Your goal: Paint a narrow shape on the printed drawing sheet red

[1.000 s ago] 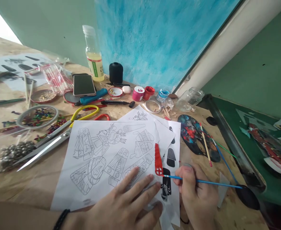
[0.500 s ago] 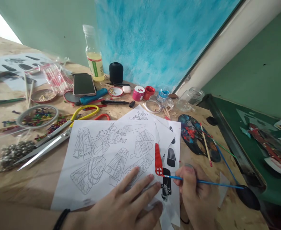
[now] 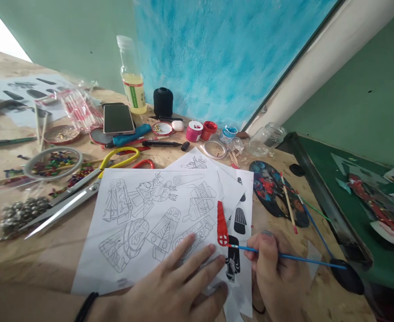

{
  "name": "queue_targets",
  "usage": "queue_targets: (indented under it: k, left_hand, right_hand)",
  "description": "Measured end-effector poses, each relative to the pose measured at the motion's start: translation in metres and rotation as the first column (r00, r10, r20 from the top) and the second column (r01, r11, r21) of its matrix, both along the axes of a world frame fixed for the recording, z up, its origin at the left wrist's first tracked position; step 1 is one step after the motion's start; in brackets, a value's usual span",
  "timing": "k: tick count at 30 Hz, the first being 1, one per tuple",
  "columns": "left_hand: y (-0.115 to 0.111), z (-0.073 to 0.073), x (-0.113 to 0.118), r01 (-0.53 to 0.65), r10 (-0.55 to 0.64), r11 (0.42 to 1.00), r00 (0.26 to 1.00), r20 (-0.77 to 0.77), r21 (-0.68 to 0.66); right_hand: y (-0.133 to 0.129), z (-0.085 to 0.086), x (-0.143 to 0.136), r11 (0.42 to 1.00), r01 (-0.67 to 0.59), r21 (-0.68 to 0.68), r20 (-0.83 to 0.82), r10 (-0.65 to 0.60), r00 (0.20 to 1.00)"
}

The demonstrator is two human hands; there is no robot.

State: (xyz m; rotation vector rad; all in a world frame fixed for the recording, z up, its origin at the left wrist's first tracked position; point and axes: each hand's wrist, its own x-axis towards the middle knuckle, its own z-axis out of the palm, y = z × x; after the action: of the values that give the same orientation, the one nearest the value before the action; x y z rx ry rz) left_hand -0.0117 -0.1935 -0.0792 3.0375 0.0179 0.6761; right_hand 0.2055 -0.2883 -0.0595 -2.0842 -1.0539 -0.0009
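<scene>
My left hand (image 3: 180,281) lies with fingers spread on the sheet of line drawings (image 3: 123,250), holding nothing. Between thumb and fingers, my right hand (image 3: 272,268) pinches a thin blue paintbrush (image 3: 297,257). The brush tip touches the lower end of a small red-painted cutout (image 3: 222,221), near its white window-like openings. That cutout rests over the sheets, beside a paper with black printed shapes (image 3: 239,220). My left fingertips are just below and left of the cutout.
A painted palette (image 3: 267,190) with a wooden stick is at the right. Behind the papers stand open paint jars (image 3: 210,129), a glass jar (image 3: 270,134) and a bottle (image 3: 133,94). Large yellow-handled scissors (image 3: 82,192), beads (image 3: 22,214) and a phone (image 3: 118,118) lie left.
The brush handle and my right hand have shifted very slightly, with the handle's far end a little lower and further right. My left hand has stayed in place.
</scene>
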Motion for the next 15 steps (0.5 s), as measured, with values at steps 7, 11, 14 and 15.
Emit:
queue_targets:
  k: [7,11,14,15]
  left_hand:
    - [0.0008,-0.0025,0.0014,0.01,-0.01,1.0,1.0,0.024,-0.006]
    - [0.0006,0.0007,0.0009,0.0,0.0,1.0,1.0,-0.002,0.005]
    - [-0.0004,0.0033,-0.0004,0.0,0.0,1.0,1.0,-0.009,0.011]
    - [-0.0007,0.0031,-0.0005,0.003,-0.003,1.0,1.0,-0.008,0.011]
  right_hand:
    - [0.0003,0.0012,-0.0011,1.0,0.009,0.022,0.025,-0.01,1.0]
    - [0.0013,0.0004,0.0002,0.999,-0.041,0.034,0.054,0.039,0.998]
    - [0.0009,-0.0001,-0.0005,0.999,-0.03,0.028,0.024,0.03,0.999]
    - [0.0006,0.0001,-0.0014,1.0,-0.012,0.018,0.016,0.012,1.0]
